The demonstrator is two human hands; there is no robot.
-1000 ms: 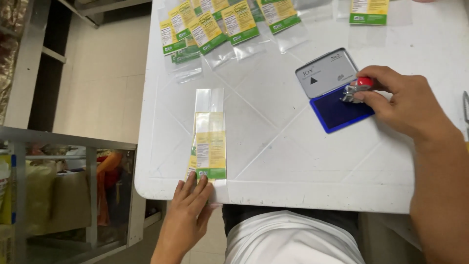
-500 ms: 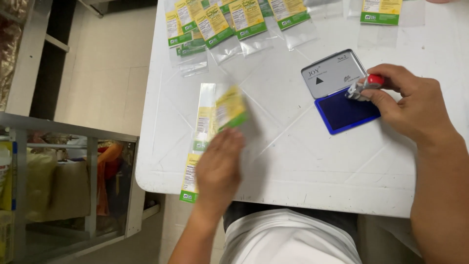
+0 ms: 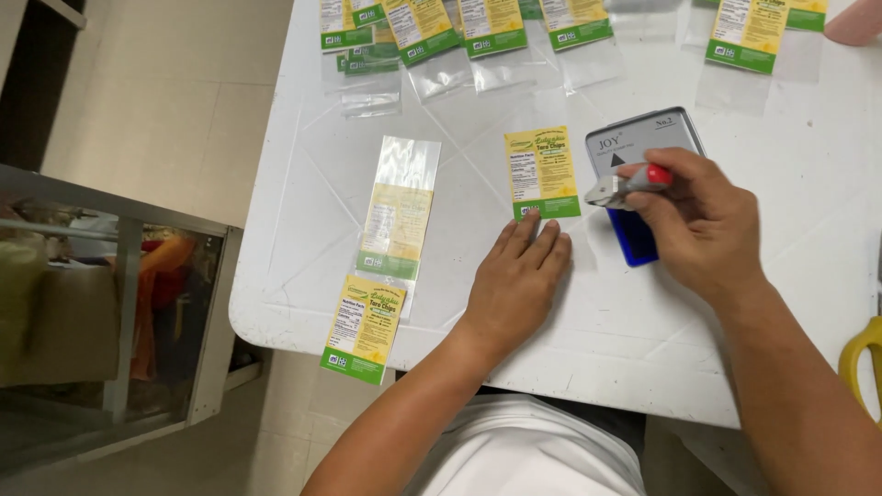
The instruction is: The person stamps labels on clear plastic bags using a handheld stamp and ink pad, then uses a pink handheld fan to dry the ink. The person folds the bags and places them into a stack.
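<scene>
My left hand (image 3: 516,280) lies flat on the white table (image 3: 643,349), fingertips pressing the lower edge of a clear bag with a yellow and green label (image 3: 540,173). My right hand (image 3: 703,225) grips a small stamp with a red top (image 3: 629,184) just right of that bag, above the open blue ink pad (image 3: 643,156). A stack of similar bags (image 3: 397,216) lies to the left, and another labelled bag (image 3: 363,328) hangs over the table's front edge.
Several more labelled bags (image 3: 459,32) lie in a row along the far side of the table. A yellow handle (image 3: 859,358) shows at the right edge. A metal rack (image 3: 110,303) stands on the floor to the left.
My left hand has carried one bag from the stack rightward and laid it flat beside the ink pad. My right hand has lifted the stamp off the pad toward that bag.
</scene>
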